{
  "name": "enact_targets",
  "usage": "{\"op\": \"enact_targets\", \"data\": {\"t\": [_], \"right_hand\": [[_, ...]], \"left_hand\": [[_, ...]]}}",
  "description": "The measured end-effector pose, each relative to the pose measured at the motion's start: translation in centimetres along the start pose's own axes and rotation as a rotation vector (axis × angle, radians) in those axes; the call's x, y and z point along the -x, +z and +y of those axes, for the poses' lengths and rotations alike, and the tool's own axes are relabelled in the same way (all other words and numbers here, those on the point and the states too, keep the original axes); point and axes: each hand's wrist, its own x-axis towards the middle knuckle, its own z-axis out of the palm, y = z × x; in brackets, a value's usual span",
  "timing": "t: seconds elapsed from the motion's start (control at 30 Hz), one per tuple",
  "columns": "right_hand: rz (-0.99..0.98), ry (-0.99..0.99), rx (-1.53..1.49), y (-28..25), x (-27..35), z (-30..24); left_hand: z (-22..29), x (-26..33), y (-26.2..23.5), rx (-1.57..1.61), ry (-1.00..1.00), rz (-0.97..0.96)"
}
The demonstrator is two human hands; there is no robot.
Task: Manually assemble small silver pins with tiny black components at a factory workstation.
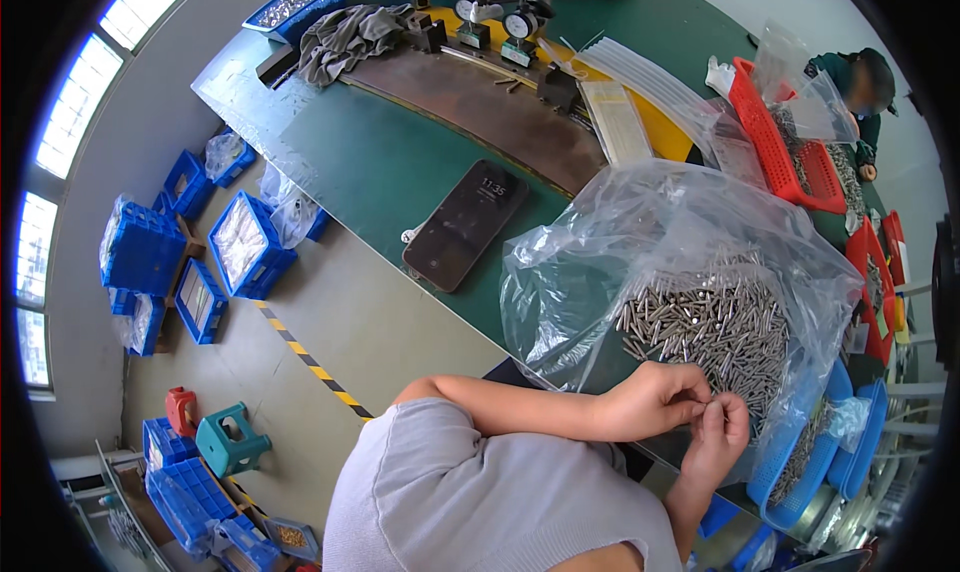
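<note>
My left hand (652, 402) and my right hand (717, 438) meet at the fingertips over the near edge of a pile of small metal pins (715, 322). Both are closed in a pinch, and whatever sits between the fingers is too small or hidden to make out. The pins lie heaped on a large clear plastic bag (560, 292), spread open on the green table (370, 162). To the right of my hands is a blue basket (770, 487) with more pins inside.
A phone (467, 225) lies left of the bag. Dial gauges (520, 25) stand on a brown plate (480, 107) at the back, near a grey cloth (350, 42). Red baskets (770, 132) line the right, where another person (862, 92) sits. Blue crates (240, 242) stand on the floor.
</note>
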Motion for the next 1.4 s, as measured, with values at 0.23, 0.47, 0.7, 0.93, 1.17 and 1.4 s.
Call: {"op": "enact_targets", "data": {"t": [0.23, 0.47, 0.7, 0.93, 1.17, 1.4], "right_hand": [[0.000, -0.357, 0.443, -0.8, 0.8, 0.6], [0.045, -0.092, 0.237, -1.0, 1.4, -0.4], [-0.091, -0.082, 0.087, -0.4, -0.2, -2.0], [-0.085, -0.134, 0.140, -2.0, 0.0, -1.0], [-0.132, -0.039, 0.029, -2.9, 0.0, -2.1], [-0.034, -0.138, 0.125, -4.3, 0.5, -1.4]], "left_hand": [[-0.9, 1.1, 0.6, 0.273, -0.175, -0.016], [-1.5, 0.4, 0.8, 0.517, -0.342, -0.104], [-0.5, -0.3, 0.5, 0.535, -0.430, -0.034], [-1.5, -0.4, 1.6, 0.504, -0.426, -0.041], [-1.5, -0.1, 2.8, 0.281, -0.337, -0.009], [-0.9, 0.5, 2.7, 0.200, -0.343, 0.015]]}}
